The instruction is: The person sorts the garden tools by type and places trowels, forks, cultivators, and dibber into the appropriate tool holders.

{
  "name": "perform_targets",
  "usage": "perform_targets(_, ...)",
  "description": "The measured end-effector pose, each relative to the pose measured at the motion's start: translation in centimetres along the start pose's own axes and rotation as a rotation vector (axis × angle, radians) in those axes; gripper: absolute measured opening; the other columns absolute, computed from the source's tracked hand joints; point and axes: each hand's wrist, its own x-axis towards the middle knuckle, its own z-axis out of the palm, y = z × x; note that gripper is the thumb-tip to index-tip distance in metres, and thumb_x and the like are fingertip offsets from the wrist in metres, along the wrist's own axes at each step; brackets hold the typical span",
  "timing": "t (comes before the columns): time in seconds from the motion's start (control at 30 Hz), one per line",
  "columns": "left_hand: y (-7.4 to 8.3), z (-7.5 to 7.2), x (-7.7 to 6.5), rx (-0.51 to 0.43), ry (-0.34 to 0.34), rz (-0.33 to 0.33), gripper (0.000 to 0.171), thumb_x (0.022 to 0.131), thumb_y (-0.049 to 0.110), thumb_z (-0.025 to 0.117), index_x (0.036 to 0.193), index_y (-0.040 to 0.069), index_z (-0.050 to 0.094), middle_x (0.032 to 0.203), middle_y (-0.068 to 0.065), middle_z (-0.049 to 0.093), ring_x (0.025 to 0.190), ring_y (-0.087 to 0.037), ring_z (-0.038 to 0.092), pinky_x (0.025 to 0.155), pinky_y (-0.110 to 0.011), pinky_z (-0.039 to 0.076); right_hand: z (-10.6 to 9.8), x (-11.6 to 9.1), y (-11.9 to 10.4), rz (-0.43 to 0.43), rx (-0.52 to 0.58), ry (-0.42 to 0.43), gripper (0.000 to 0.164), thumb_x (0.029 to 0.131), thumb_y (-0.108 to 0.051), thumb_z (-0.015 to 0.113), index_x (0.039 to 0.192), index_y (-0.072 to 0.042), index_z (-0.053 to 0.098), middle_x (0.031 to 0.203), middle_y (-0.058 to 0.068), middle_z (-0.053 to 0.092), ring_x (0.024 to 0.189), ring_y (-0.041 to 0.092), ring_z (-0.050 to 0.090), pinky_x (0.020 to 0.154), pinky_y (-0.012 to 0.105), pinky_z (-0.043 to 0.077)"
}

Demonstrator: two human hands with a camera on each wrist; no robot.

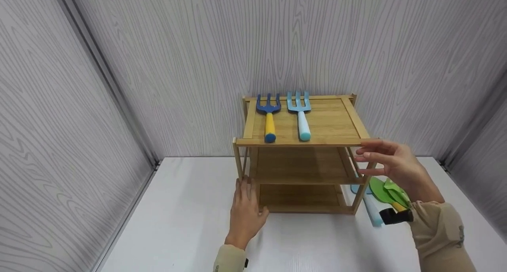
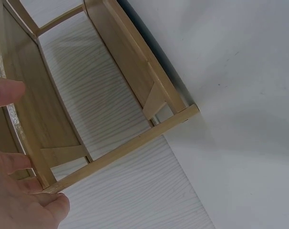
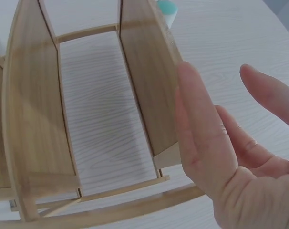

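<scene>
A three-tier wooden shelf rack [image 1: 301, 181] stands on the white table. On its top board lie a hand fork [image 1: 269, 121] with dark blue tines and yellow handle, and a light blue hand fork [image 1: 302, 121], side by side, tines to the back. My left hand [image 1: 245, 212] touches the front left post at the middle tier, its fingers reaching up to the corner and the thumb held apart. At the front right top corner my right hand [image 1: 400, 165] has its fingers extended, with fingertips right at the board's edge in the right wrist view and the thumb spread away.
Right of the rack, partly behind my right arm, lie green-bladed garden tools [image 1: 382, 191] and a tool with a light blue handle [image 1: 372, 212]. A grey wood-grain wall [image 1: 206, 66] rises behind the rack, with more panels on both sides.
</scene>
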Motion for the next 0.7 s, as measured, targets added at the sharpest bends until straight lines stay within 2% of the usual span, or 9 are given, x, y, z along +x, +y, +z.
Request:
perform_targets(0.23, -0.1, 0.3, -0.2, -0.036, 0.001, 0.019, 0.081, 0.084, 0.020, 0.075, 0.149, -0.010, 0.037, 0.152, -0.028, 0.033, 0.143, -0.052, 0.027, 0.109, -0.052, 0.040, -1.2, -0.4, 1.6, 0.033, -0.003, -0.012, 0.022, 0.099, -0.001, 0.061, 0.113, -0.016, 0.070, 0.109, 0.003, 0.070, 0.097, 0.018, 0.072, 0.078, 0.042, 0.060)
perform_targets(0.53, -0.2, 0.3, 0.0, -0.011, 0.036, 0.030, 0.082, 0.083, 0.021, 0.076, 0.149, -0.009, 0.038, 0.152, -0.027, 0.033, 0.143, -0.050, 0.030, 0.109, -0.051, 0.041, -2.7, -1.0, 3.4, 0.051, -0.011, -0.021, 0.022, 0.100, 0.000, 0.058, 0.113, -0.014, 0.069, 0.108, 0.003, 0.071, 0.097, 0.018, 0.072, 0.078, 0.041, 0.060)
perform_targets(0.7, -0.3, 0.1, -0.1, -0.009, 0.018, 0.024, 0.082, 0.083, 0.022, 0.076, 0.149, -0.009, 0.038, 0.153, -0.026, 0.032, 0.143, -0.050, 0.029, 0.108, -0.050, 0.042, -3.7, -1.4, 4.2, 0.091, 0.009, -0.018, 0.021, 0.100, -0.001, 0.058, 0.117, -0.010, 0.068, 0.109, 0.002, 0.073, 0.099, 0.019, 0.072, 0.079, 0.041, 0.060)
